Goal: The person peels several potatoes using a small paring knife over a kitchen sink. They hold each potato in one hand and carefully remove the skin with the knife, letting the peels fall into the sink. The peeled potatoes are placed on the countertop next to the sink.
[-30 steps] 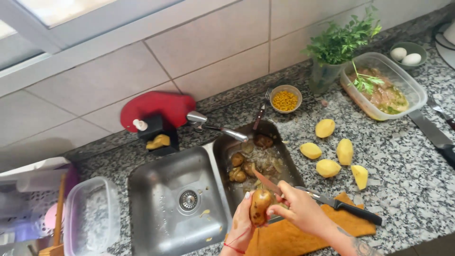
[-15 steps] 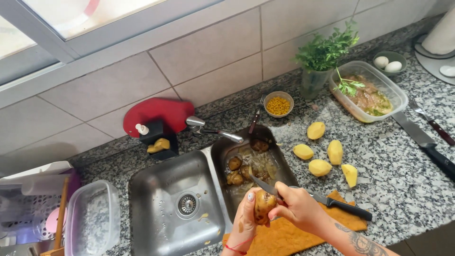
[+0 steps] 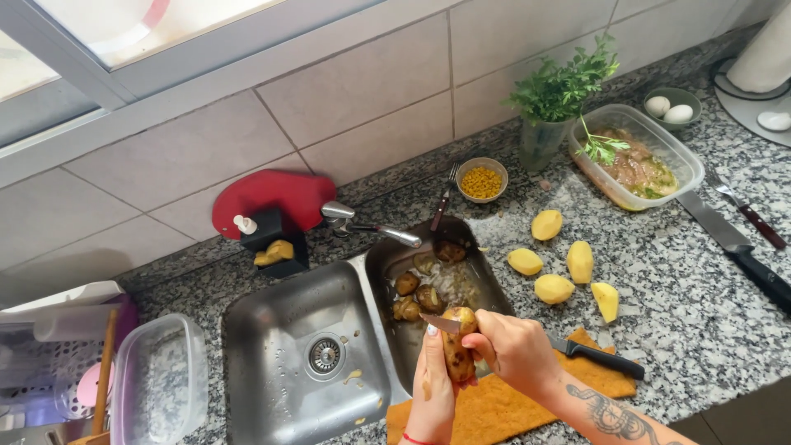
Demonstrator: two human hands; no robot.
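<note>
Peeling underway: left hand (image 3: 430,394) clenched round half-skinned potato (image 3: 457,350) above small sink basin (image 3: 486,272), right hand (image 3: 515,350) grasping paring knife (image 3: 441,323), blade at potato top; second black-handled knife (image 3: 595,358) on orange cloth (image 3: 503,404); five peeled potatoes (image 3: 554,288) done on table (image 3: 692,313); several unpeeled potatoes (image 3: 418,297) left in basin; no packages or labels readable; clear tub of marinating meat (image 3: 636,161), corn bowl (image 3: 482,180), two eggs (image 3: 669,109) farther back

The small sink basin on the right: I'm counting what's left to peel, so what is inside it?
Inside the small sink basin lie several unpeeled potatoes among peelings. The hands and the potato they hold cover its near end, so an exact count isn't possible.
</note>
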